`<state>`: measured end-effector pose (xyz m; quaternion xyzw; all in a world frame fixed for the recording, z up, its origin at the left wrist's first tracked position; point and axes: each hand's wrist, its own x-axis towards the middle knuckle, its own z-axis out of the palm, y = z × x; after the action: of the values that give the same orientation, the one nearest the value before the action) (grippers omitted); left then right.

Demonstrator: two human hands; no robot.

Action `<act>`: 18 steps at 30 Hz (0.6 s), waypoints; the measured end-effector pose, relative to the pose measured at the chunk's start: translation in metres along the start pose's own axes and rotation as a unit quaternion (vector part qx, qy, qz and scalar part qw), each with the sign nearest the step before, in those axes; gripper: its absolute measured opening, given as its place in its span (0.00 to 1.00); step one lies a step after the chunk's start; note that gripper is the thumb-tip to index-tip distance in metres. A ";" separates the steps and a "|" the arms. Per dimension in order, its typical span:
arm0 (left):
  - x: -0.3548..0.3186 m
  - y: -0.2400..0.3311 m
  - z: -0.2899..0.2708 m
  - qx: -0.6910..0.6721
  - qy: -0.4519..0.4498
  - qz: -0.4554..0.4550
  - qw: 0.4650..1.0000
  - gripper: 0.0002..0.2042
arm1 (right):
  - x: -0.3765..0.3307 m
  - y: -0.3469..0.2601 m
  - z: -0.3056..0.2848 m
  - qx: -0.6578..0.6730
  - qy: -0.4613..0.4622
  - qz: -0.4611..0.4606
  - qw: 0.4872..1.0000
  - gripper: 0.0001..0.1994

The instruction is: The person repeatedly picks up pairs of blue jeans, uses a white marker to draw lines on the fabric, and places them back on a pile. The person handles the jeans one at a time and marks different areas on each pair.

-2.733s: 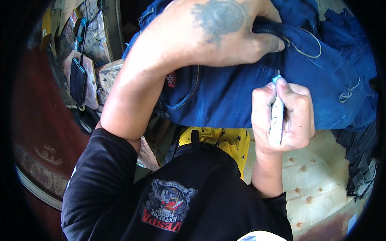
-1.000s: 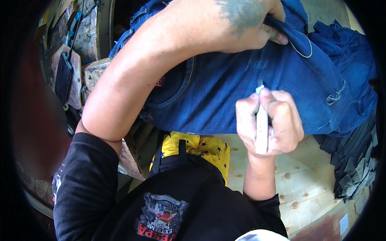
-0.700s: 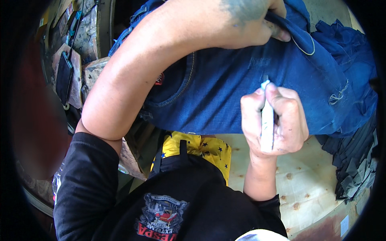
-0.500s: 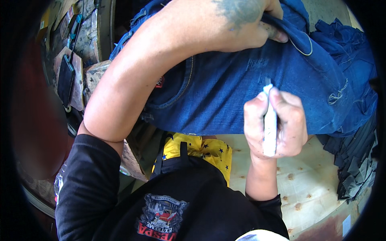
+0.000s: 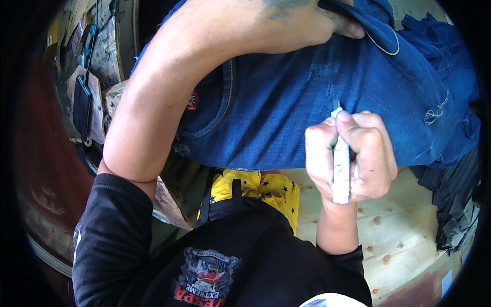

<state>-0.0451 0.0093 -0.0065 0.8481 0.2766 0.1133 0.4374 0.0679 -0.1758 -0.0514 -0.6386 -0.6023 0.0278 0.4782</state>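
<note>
Blue jeans (image 5: 276,115) lie stretched across in front of me, with a stitched pocket edge at their left. My left hand (image 5: 307,25) reaches over them and is closed on a fold of the denim at the far side; some of its fingers are hidden. In my right fist (image 5: 371,151) is a slim tool with a white wrapped handle (image 5: 341,176) and a short grey blade-like tip (image 5: 336,104). That tip touches or nearly touches the cloth. Just beyond it is a scuffed pale patch (image 5: 333,91), and a frayed patch (image 5: 325,70) lies farther off.
A torn spot with white threads (image 5: 436,110) marks the right part of the jeans. More denim (image 5: 434,46) is heaped at the far right, above dark grey cloth (image 5: 458,215). At left are a phone-like black object (image 5: 82,105) and stained boards. Pale wooden boarding (image 5: 394,230) shows below.
The pale scuff beyond the tool's tip shows more plainly now. My right hand has shifted only slightly, still holding the tool. My left hand appears a little higher in the view, still gripping the denim.
</note>
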 end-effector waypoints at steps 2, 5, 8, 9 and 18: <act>0.001 0.000 0.005 0.001 0.018 0.024 1.000 0.09 | 0.000 0.001 0.002 -0.028 0.034 -0.009 0.999 0.07; -0.002 0.003 0.009 0.063 0.017 -0.029 0.997 0.09 | -0.002 0.001 0.001 -0.056 -0.005 -0.001 0.998 0.07; -0.003 -0.001 0.004 0.040 -0.001 0.005 0.999 0.10 | -0.004 0.001 0.000 0.001 0.003 0.000 1.000 0.08; 0.000 -0.002 0.005 0.031 0.001 0.015 0.999 0.10 | -0.004 0.001 0.000 0.027 0.020 -0.012 0.999 0.08; -0.005 -0.003 0.010 0.068 0.054 0.068 0.994 0.10 | -0.004 0.001 -0.002 0.003 0.015 -0.008 1.000 0.08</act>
<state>-0.0461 0.0015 -0.0148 0.8854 0.2487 0.1694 0.3542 0.0685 -0.1799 -0.0532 -0.6331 -0.6000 0.0164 0.4889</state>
